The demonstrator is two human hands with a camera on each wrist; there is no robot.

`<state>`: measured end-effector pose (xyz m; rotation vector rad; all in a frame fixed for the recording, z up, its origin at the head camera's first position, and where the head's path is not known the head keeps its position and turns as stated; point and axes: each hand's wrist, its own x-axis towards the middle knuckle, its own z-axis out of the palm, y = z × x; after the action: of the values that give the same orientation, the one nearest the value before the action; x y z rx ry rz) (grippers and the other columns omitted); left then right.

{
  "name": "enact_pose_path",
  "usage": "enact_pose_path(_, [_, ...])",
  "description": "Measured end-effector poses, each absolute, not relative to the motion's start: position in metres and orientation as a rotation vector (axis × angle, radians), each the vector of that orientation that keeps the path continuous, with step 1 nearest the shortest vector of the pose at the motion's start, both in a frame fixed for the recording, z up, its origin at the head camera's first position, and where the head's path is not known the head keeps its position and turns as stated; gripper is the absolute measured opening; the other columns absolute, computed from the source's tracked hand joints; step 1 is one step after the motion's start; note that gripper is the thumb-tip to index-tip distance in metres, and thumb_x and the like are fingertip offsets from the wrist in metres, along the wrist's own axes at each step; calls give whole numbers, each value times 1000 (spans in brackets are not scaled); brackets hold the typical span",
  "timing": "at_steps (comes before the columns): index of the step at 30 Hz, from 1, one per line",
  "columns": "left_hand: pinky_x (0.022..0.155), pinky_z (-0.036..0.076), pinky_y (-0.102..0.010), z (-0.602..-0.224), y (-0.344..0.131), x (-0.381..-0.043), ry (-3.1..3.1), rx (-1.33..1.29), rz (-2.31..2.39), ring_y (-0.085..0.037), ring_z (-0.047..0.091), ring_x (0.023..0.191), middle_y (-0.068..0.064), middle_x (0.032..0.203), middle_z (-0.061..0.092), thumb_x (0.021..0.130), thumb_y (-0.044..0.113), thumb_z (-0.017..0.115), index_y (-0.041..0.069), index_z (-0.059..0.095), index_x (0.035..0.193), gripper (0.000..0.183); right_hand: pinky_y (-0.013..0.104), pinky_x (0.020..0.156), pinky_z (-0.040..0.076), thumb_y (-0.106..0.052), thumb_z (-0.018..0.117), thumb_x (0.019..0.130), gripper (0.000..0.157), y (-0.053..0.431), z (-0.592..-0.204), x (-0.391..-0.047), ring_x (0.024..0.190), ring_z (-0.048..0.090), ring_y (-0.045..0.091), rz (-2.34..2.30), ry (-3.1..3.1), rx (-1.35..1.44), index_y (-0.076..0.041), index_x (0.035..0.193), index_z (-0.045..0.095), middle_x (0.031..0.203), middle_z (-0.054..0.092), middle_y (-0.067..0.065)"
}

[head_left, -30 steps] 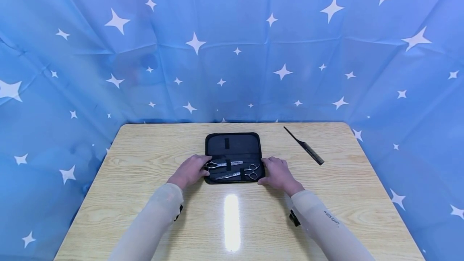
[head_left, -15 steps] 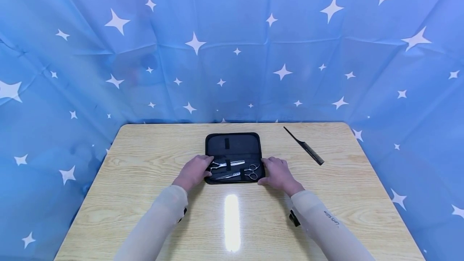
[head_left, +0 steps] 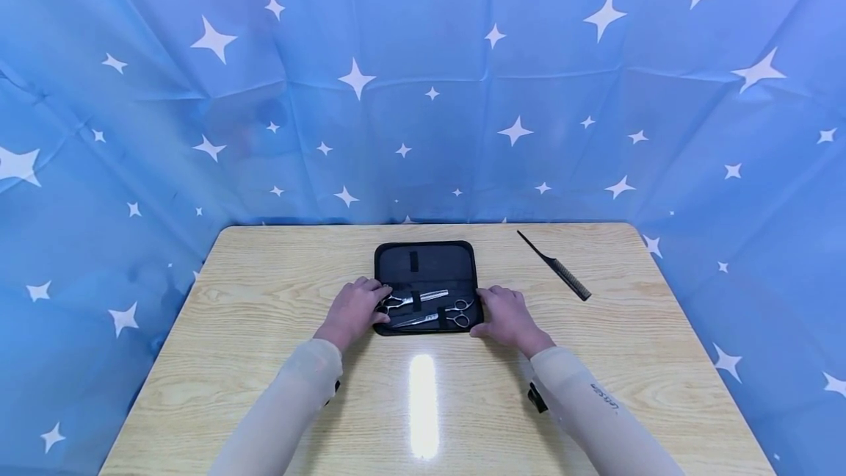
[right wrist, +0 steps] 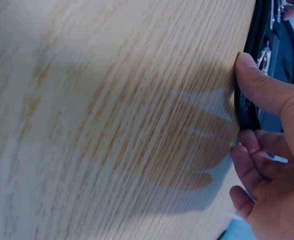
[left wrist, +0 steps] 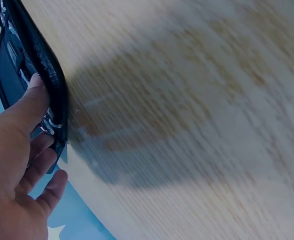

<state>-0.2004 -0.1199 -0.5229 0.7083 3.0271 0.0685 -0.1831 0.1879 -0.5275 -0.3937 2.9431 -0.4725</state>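
A black zip case (head_left: 446, 263) lies unfolded on the table, its lower half holding two silver scissors under black straps. The upper pair, thinning scissors (head_left: 432, 296), points right, its finger rings at the case's left side. My left hand (head_left: 352, 311) has its fingers and thumb about those rings, which it partly covers. Below, the haircutting scissors (head_left: 426, 319) point left with rings at the right. My right hand (head_left: 507, 318) grips the case's right edge, thumb at the front corner. In the right wrist view its thumb (right wrist: 262, 87) presses the zipped rim.
A black rat-tail comb (head_left: 562, 269) lies to the right of the case, its thin tail pointing to the back left. Behind the wooden table (head_left: 264, 263) hangs a blue curtain (head_left: 423, 116) with white stars. A bright light reflection shows on the tabletop in front.
My left hand has moved a little to the right, and the thinning scissors have slid right with it, deeper through their strap. The right hand and the case have stayed in place.
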Motion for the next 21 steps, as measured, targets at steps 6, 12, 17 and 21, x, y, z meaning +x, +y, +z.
enact_pose_path(6, [96, 49, -43, -524, -124, -199, 3021, 747, 146, -23, 54, 120, -3, 133, 59, 85, 49, 67, 17, 58, 136, 60, 56, 103, 36, -38, 86, 69, 84, 188, -526, -182, 118, 54, 38, -491, 2939, -391, 2, 135, 53, 126, 60, 21])
enact_pose_path(12, [96, 48, -45, -530, -130, -201, 3020, 869, 258, -25, 54, 120, -5, 133, 59, 86, 45, 67, 14, 59, 134, 57, 55, 104, 35, -38, 86, 70, 84, 188, -526, -182, 118, 54, 37, -493, 2934, -392, 2, 136, 52, 125, 60, 21])
enact_pose_path(17, [98, 48, -44, -532, -132, -204, 3027, 948, 245, -24, 55, 120, -6, 131, 60, 86, 47, 67, 13, 60, 132, 57, 55, 104, 35, -38, 86, 70, 84, 188, -527, -183, 118, 54, 37, -489, 2936, -388, 1, 136, 52, 125, 60, 20])
enact_pose_path(21, [96, 49, -44, -533, -129, -205, 3028, 988, 203, -25, 55, 118, -5, 128, 61, 87, 49, 65, 13, 61, 131, 57, 55, 104, 35, -39, 85, 70, 85, 188, -528, -183, 117, 54, 37, -482, 2937, -391, 1, 136, 52, 125, 60, 20])
